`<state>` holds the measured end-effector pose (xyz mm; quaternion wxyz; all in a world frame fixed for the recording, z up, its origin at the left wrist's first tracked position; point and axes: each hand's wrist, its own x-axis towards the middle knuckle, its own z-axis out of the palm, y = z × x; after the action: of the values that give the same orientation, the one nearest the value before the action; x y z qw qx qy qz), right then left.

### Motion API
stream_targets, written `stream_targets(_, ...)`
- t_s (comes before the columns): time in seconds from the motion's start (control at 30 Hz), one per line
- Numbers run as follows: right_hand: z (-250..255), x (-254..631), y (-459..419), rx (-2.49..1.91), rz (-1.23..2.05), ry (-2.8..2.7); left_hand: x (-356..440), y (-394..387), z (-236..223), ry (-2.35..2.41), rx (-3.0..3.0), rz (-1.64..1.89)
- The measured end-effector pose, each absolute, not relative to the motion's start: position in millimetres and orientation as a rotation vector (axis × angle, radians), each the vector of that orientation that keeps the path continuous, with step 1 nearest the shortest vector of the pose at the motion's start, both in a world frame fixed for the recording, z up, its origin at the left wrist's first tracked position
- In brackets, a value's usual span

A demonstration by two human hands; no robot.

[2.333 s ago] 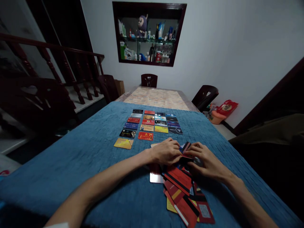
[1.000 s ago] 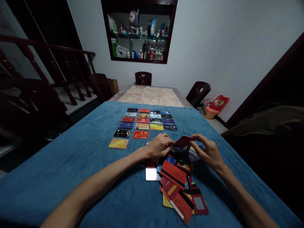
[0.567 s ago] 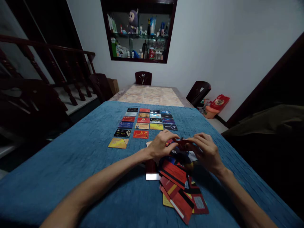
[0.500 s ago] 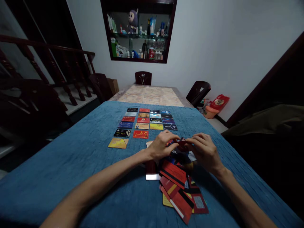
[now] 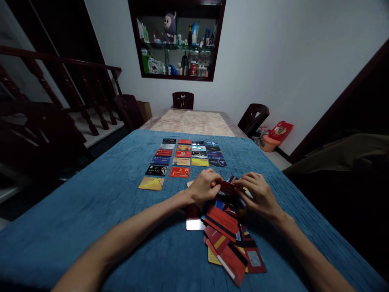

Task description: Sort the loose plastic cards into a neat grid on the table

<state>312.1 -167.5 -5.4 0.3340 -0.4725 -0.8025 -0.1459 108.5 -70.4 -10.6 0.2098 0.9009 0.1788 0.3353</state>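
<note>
A dark red card (image 5: pixel 227 186) is held tilted above a loose pile of cards. My left hand (image 5: pixel 205 186) is closed, pinching its left end between thumb and fingers. At its right end, my right hand (image 5: pixel 259 195) has curled fingers closed on the card, and part of a yellow-and-white card shows beside those fingers. Below my hands the pile spreads toward me, with an orange-red striped card (image 5: pixel 221 222) and a red card (image 5: pixel 232 263) on top. Cards directly under my hands are partly hidden. Beyond my left hand, several cards lie face up in columns, including a yellow card (image 5: pixel 151 183) and a red card (image 5: pixel 180 172).
A blue cloth (image 5: pixel 100 194) covers the near part of the table; the far part has a patterned cover (image 5: pixel 194 121). Dark chairs (image 5: pixel 253 118) stand around it. An orange bucket (image 5: pixel 269 143) and a red bag (image 5: pixel 281 132) are on the floor at right.
The dark red card has tilted so more of its face shows, and my hands have moved slightly apart around it. The rows of cards are unchanged.
</note>
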Motion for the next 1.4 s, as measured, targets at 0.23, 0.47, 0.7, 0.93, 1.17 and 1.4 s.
stream_targets(0.23,-13.0,320.5,-163.8,-1.294,-0.319,-2.121,105.4,-61.1,-13.1,0.619,2.569,0.788)
stream_targets(0.47,-18.4,319.7,-160.8,-1.307,-0.336,-2.108,104.8,-61.8,-12.9,0.591,2.533,0.773)
stream_targets(0.7,-23.0,314.3,-158.3,-1.276,-0.431,-2.080,104.5,-60.8,-11.8,0.654,2.505,0.776)
stream_targets(0.93,-25.1,308.2,-157.7,-1.319,-0.568,-2.102,103.9,-56.7,-12.7,0.721,2.474,0.809)
stream_targets(1.17,-31.5,306.1,-156.6,-1.407,-0.603,-2.079,103.4,-54.4,-11.0,0.731,2.466,0.824)
stream_targets(1.4,-33.2,308.0,-155.6,-1.402,-0.678,-2.067,102.7,-53.0,-9.5,0.766,2.454,0.821)
